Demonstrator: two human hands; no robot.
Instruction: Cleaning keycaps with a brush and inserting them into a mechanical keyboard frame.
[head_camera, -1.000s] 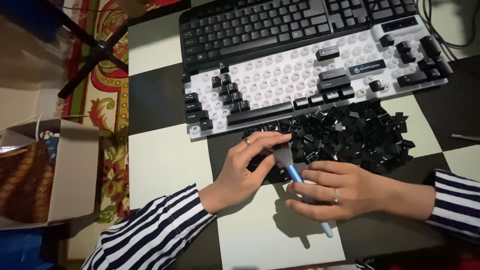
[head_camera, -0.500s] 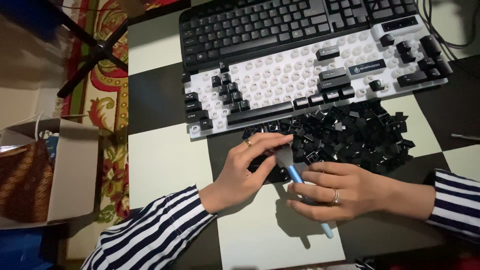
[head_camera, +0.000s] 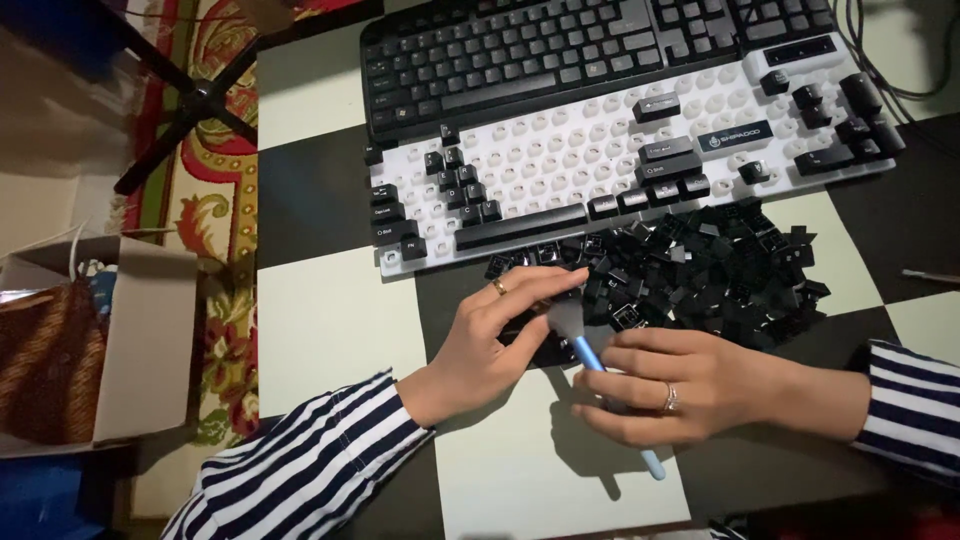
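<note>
My right hand (head_camera: 675, 385) grips a small brush with a blue handle (head_camera: 590, 358), its grey bristles pointing up-left toward my left hand (head_camera: 495, 335). My left hand pinches a black keycap (head_camera: 528, 322) between thumb and fingers, right at the brush tip. A large pile of loose black keycaps (head_camera: 700, 270) lies just beyond both hands. Behind the pile sits a white keyboard (head_camera: 570, 165) with most caps off and some black caps still on. Both wrists wear striped sleeves.
A black keyboard (head_camera: 520, 55) lies beyond the white one. The table (head_camera: 330, 320) has a black-and-white checker top. An open cardboard box (head_camera: 140, 340) stands at the left on a patterned rug (head_camera: 205, 210). Cables (head_camera: 890, 60) run at the top right.
The brush has shifted slightly down and left against the keycap; both hands stay in nearly the same place.
</note>
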